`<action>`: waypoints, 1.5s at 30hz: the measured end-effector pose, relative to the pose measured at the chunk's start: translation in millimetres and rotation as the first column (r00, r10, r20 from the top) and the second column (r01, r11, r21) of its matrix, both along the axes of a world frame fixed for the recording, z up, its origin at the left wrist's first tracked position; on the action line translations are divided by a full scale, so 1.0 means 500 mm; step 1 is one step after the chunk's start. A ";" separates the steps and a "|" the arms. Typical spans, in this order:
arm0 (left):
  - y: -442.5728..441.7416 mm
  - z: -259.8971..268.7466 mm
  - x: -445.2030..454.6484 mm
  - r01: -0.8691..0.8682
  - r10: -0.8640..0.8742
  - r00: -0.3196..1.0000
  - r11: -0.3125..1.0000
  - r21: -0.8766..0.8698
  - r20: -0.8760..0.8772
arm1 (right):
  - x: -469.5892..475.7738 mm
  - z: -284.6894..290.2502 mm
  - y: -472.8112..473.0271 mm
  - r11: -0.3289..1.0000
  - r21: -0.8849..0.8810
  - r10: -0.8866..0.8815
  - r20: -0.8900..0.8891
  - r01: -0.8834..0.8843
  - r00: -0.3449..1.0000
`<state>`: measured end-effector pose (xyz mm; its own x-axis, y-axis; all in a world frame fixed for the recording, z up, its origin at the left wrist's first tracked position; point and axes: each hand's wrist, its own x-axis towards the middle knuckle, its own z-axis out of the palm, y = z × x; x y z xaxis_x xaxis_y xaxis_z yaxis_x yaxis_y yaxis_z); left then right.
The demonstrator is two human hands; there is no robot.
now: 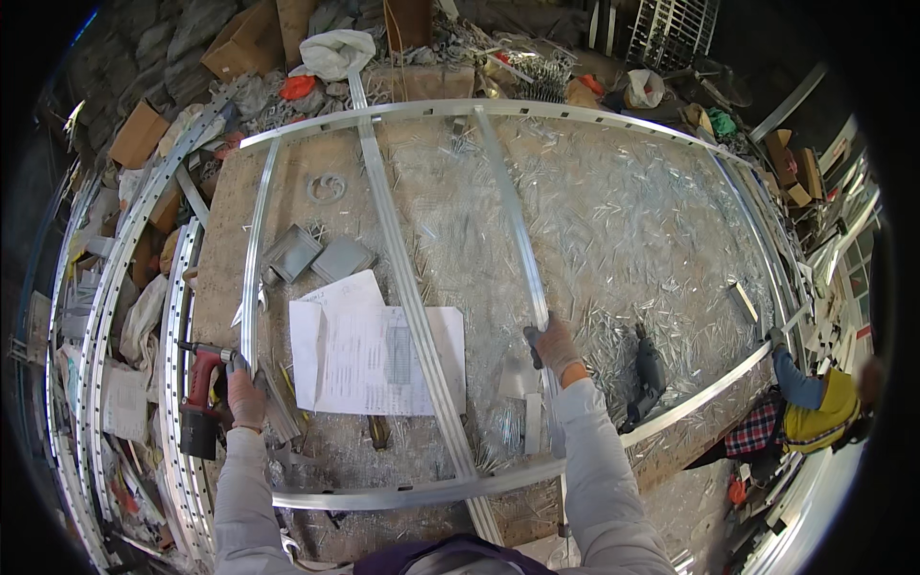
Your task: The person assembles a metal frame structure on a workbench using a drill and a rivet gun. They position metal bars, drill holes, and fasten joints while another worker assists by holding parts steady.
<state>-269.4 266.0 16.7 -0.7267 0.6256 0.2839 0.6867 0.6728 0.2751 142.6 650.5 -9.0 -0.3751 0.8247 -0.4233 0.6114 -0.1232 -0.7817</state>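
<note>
My left hand (245,397), in a light work glove, is closed around the lower end of a ribbed metal profile (257,244). A red and black rivet gun (202,402) lies just left of that hand. My right hand (557,347), also gloved, grips another metal profile (512,208). A third profile (392,215) runs between them, across printed sheets (359,359). A slotted metal rail (575,111) spans the far side of the table, and another rail (424,494) the near side. A dark power drill (649,377) lies right of my right hand.
Metal offcuts (618,338) litter the table. Square metal plates (343,259), a coil (325,188) and a screwdriver (379,433) lie there too. A co-worker in a yellow vest (819,413) touches the frame's right end. Slotted rails (108,309) and cardboard boxes (140,134) crowd the left.
</note>
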 end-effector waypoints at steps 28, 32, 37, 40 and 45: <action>0.155 0.051 0.293 0.235 -0.461 0.828 0.802 0.549 0.320 | 0.215 0.203 -0.296 0.572 0.771 -0.216 -0.187 0.280 0.958; 0.196 0.129 0.611 0.725 -0.762 0.504 0.629 0.281 0.406 | 0.442 0.185 -0.486 0.473 0.814 -0.574 -0.005 0.336 0.819; 0.253 0.130 0.763 0.835 -0.590 0.547 0.436 -0.336 0.594 | 0.572 0.118 -0.736 0.692 0.488 -0.697 0.259 0.532 0.669; 0.273 0.096 0.755 0.849 -0.589 0.520 0.436 -0.298 0.619 | 0.543 0.079 -0.795 0.895 0.097 -0.445 0.156 0.435 0.882; 0.292 0.042 0.741 0.867 -0.666 0.494 0.426 -0.258 0.559 | 0.491 0.001 -0.787 0.921 -0.031 -0.390 -0.054 0.389 0.919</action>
